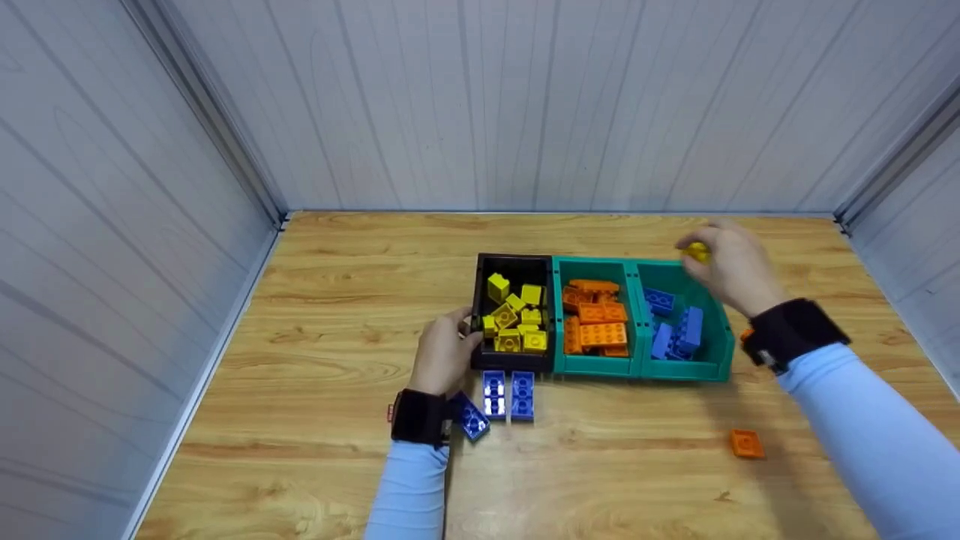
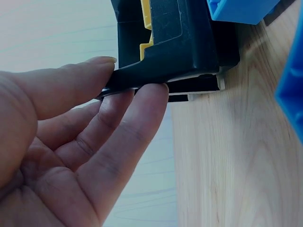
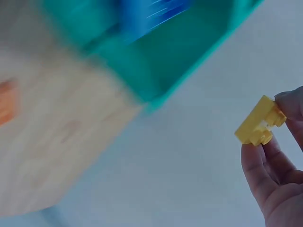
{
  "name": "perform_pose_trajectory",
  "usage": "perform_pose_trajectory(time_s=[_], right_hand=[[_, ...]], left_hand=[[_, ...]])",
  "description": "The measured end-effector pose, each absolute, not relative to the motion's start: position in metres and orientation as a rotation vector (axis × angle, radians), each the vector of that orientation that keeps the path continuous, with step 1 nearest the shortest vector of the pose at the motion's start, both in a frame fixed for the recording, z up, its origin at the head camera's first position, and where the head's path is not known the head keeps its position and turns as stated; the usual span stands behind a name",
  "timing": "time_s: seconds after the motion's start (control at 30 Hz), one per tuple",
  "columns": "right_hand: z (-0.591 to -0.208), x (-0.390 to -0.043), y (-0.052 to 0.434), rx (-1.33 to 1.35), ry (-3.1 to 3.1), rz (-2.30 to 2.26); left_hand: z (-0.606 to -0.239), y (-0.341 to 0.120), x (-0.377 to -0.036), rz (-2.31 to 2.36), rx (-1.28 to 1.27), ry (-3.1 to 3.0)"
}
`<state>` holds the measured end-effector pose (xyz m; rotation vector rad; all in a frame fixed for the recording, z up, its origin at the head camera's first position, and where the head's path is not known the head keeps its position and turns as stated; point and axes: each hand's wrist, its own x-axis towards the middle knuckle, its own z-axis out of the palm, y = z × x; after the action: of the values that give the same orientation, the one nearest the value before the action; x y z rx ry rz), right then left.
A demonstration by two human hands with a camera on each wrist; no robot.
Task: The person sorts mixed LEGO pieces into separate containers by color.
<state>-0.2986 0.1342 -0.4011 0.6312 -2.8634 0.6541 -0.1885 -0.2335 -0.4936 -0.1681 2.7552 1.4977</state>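
Observation:
My left hand (image 1: pixel 441 352) grips the left wall of a black bin (image 1: pixel 514 363), its thumb over the rim and its fingers against the outside in the left wrist view. Several yellow bricks (image 1: pixel 534 341) lie inside that bin. Up at the right, my right hand (image 1: pixel 733 264) pinches a small yellow brick (image 3: pixel 255 120) between thumb and fingers, raised near the far right corner of a green bin (image 1: pixel 686 370). Blue bricks (image 1: pixel 690 330) fill part of this green bin. Between the two stands another green bin (image 1: pixel 596 366) holding several orange bricks (image 1: pixel 602 334).
Three dark blue bricks (image 1: pixel 523 396) lie on the wooden table (image 1: pixel 600 480) before the black bin, one partly behind my left wrist. An orange brick (image 1: pixel 746 444) sits at the front right; another orange piece peeks out beside my right wristband. Pale panels (image 1: pixel 405 105) wall the table.

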Motion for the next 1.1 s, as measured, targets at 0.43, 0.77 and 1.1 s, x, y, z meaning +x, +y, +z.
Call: perform_pose_trajectory(time_s=[0.43,0.77,1.1], right_hand=[[-0.423,-0.261,-0.016,1.011,-2.921,0.756],[-0.454,-0.260,-0.037,1.173,-2.946,0.637],[-0.400,-0.268,0.021,1.033,-2.958,0.628]], left_hand=[[-0.494,-0.229,-0.190,1.481,-0.147,2.775],[-0.491,-0.222,-0.193,1.433,-0.095,2.815],[-0.491,-0.219,-0.193,1.461,-0.096,2.784]])
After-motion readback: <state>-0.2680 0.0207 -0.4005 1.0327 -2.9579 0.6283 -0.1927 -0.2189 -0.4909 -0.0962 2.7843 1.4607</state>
